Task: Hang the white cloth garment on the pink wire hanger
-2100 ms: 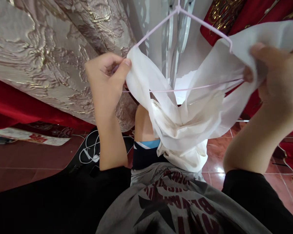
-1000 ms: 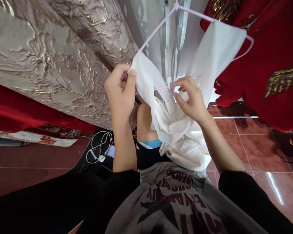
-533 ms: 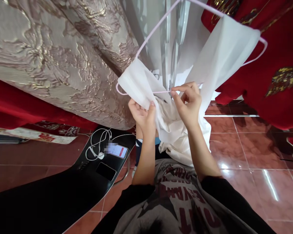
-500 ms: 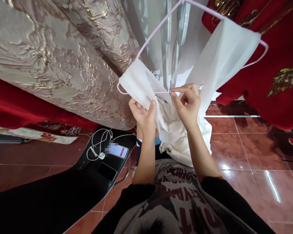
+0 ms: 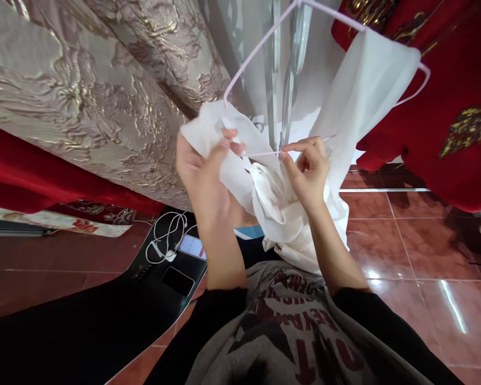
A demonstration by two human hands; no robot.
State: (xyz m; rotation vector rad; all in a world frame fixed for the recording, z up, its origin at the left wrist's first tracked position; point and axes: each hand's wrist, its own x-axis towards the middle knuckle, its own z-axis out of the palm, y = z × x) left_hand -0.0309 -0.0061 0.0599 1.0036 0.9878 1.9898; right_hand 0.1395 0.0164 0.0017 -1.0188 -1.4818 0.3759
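Note:
A white thin garment (image 5: 356, 101) hangs over a pale pink wire hanger (image 5: 252, 56) in front of me. My left hand (image 5: 202, 171) is closed on the garment's left shoulder at the hanger's left end. My right hand (image 5: 308, 171) pinches the hanger's bottom wire together with the white cloth near the middle. The rest of the garment bunches and hangs down between my arms.
A beige and gold embossed fabric (image 5: 84, 91) hangs at the left, red embroidered cloth (image 5: 449, 112) at the right. A black chair (image 5: 156, 272) below left carries a phone (image 5: 191, 247) and a white cable (image 5: 166, 240). The floor (image 5: 417, 256) is glossy red tile.
My left hand has risen from lower on the cloth to the hanger's left end and gathered the cloth over it. My right hand has stayed on the bottom wire.

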